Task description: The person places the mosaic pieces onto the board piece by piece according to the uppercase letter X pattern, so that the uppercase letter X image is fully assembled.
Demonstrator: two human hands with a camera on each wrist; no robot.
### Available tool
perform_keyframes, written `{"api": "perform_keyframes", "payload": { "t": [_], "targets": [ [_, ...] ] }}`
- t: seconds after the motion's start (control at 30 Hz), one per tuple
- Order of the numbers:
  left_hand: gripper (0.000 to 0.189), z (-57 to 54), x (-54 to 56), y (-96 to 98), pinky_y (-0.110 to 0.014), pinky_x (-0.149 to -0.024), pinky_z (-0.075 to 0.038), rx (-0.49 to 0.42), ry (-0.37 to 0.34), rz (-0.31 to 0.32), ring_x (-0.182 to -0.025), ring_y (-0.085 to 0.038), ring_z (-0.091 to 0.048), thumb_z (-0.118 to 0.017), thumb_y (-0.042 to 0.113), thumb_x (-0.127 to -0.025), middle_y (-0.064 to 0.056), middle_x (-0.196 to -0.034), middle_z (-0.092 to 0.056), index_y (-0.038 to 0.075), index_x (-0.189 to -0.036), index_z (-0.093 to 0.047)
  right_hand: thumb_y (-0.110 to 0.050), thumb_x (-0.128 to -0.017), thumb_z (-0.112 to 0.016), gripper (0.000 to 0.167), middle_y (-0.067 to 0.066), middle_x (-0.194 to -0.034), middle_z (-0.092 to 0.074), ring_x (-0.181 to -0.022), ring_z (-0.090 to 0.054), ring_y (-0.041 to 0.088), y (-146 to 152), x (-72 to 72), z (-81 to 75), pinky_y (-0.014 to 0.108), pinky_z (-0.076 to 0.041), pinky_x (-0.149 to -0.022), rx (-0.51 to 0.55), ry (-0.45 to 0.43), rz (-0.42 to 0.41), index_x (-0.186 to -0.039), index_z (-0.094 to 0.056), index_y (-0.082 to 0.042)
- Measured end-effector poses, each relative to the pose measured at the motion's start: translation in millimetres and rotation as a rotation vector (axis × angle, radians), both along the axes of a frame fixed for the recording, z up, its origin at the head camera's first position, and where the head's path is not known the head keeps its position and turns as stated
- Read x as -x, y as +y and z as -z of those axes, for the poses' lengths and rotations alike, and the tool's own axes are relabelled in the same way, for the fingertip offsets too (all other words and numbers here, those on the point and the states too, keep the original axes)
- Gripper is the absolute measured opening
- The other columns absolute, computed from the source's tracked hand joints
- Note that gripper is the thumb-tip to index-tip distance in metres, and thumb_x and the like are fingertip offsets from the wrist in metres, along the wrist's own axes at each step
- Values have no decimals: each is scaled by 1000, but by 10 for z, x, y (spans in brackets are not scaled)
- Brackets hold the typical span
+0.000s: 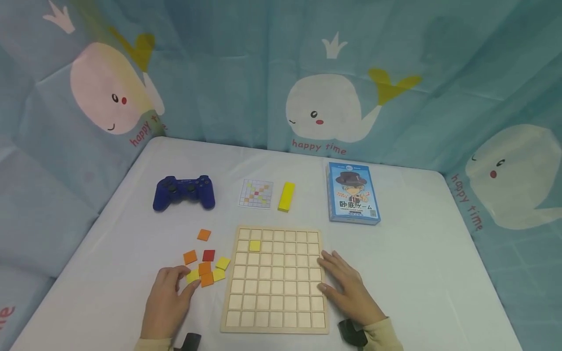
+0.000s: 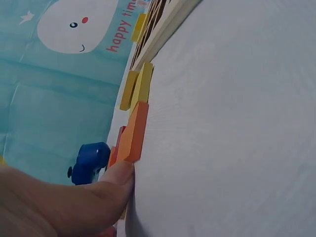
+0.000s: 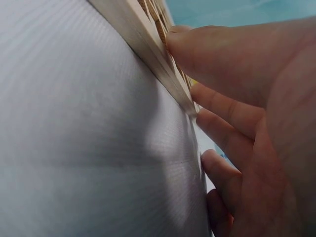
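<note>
My left hand (image 1: 167, 300) has its thumb and forefinger on opposite edges of a yellow square tile (image 1: 192, 276), pinching it at the near left of a loose group of tiles. Right beside the thumb lies an orange tile (image 2: 133, 136); the thumb hides most of the yellow one in the left wrist view. Around them are a red tile (image 1: 209, 255), more orange tiles and two other yellow ones. The wooden grid board (image 1: 230, 304) holds one yellow tile (image 1: 254, 245) in its upper left area. My right hand (image 1: 349, 290) rests its extended fingertips on the board's right edge.
Behind the board lie a small printed grid card (image 1: 256, 194) and a yellow bar (image 1: 286, 197). A blue game controller (image 1: 184, 192) sits at the back left, a blue game box (image 1: 353, 193) at the back right. Whale-print cloth (image 1: 246, 87) hangs around the white table (image 1: 421, 263).
</note>
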State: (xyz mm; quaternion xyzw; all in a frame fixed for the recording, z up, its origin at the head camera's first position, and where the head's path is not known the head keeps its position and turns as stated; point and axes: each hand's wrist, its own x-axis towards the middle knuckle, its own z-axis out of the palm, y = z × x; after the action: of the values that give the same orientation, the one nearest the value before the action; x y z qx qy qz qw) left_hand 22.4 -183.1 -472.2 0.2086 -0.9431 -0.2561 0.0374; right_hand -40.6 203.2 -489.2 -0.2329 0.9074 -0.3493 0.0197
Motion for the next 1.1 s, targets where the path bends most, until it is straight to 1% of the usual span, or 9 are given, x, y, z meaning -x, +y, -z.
{"api": "perform_keyframes", "payload": {
  "t": [0.3, 0.37, 0.43, 0.53, 0.67, 0.77, 0.83, 0.97, 1.1],
  "targets": [
    [38, -43, -18, -121, -41, -76, -48, -4, -102, 106, -86, -25, -47, -77, 14, -81, -16, -111, -49, 1, -114, -61, -30, -88, -68, 55, 1, -149, -41, -141, -30, 34, -28, 4, 38, 66, -25, -105, 13, 2, -10, -139, -50, -19],
    [37, -86, -23, -172, -38, -73, -48, -2, -89, 134, -84, -24, -48, -77, 15, -81, -15, -111, -51, 2, -112, -62, -32, -89, -68, 55, 0, -149, -41, -141, -29, 34, -37, 5, 44, 66, -25, -105, 11, 0, -15, -139, -50, -20],
    [37, -145, -6, -200, -34, -68, -45, 2, -32, 164, -80, -22, -47, -77, 17, -80, -13, -108, -53, 2, -111, -63, -32, -89, -67, 55, 0, -150, -41, -141, -29, 33, -38, 9, 43, 66, -25, -105, 8, 6, -14, -139, -50, -20],
    [37, -221, 91, -161, -27, -62, -39, -3, 132, 231, -77, -16, -45, -80, 15, -77, -8, -98, -54, 3, -108, -64, -31, -88, -69, 55, -1, -149, -41, -141, -30, 33, -22, 13, 40, 66, -25, -105, 2, 21, -2, -139, -50, -20],
    [39, -295, 335, 69, -23, -59, -37, -54, 349, 380, -72, -9, -43, -82, 9, -73, -2, -90, -54, 6, -108, -64, -30, -87, -69, 56, 0, -149, -42, -141, -30, 33, 8, 16, 37, 65, -25, -105, -7, 28, 6, -139, -51, -20],
    [38, -321, 561, 333, -23, -59, -42, -104, 420, 505, -70, -8, -45, -81, 8, -75, -3, -92, -56, 6, -109, -64, -31, -87, -69, 55, 1, -148, -43, -140, -31, 33, 21, 17, 36, 65, -26, -105, -8, 32, 6, -139, -51, -20],
    [35, -315, 703, 522, -24, -61, -44, -138, 404, 576, -71, -9, -47, -80, 11, -77, -2, -95, -57, 6, -108, -65, -30, -87, -69, 55, 1, -148, -43, -140, -31, 34, 25, 16, 36, 65, -26, -105, -5, 37, 4, -138, -51, -19],
    [27, -256, 949, 869, -27, -70, -49, -163, 281, 675, -78, -9, -51, -76, 19, -82, 4, -101, -58, 13, -107, -66, -30, -88, -69, 55, 2, -148, -43, -140, -31, 34, 20, 15, 33, 65, -25, -105, 2, 36, -1, -138, -51, -18],
    [26, -184, 1111, 1130, -30, -78, -51, -110, 178, 762, -86, -9, -55, -73, 25, -85, 6, -102, -58, 16, -108, -65, -30, -88, -69, 55, 0, -149, -42, -141, -30, 33, 9, 9, 34, 65, -25, -105, 5, 21, 1, -139, -50, -20]
  ]
}}
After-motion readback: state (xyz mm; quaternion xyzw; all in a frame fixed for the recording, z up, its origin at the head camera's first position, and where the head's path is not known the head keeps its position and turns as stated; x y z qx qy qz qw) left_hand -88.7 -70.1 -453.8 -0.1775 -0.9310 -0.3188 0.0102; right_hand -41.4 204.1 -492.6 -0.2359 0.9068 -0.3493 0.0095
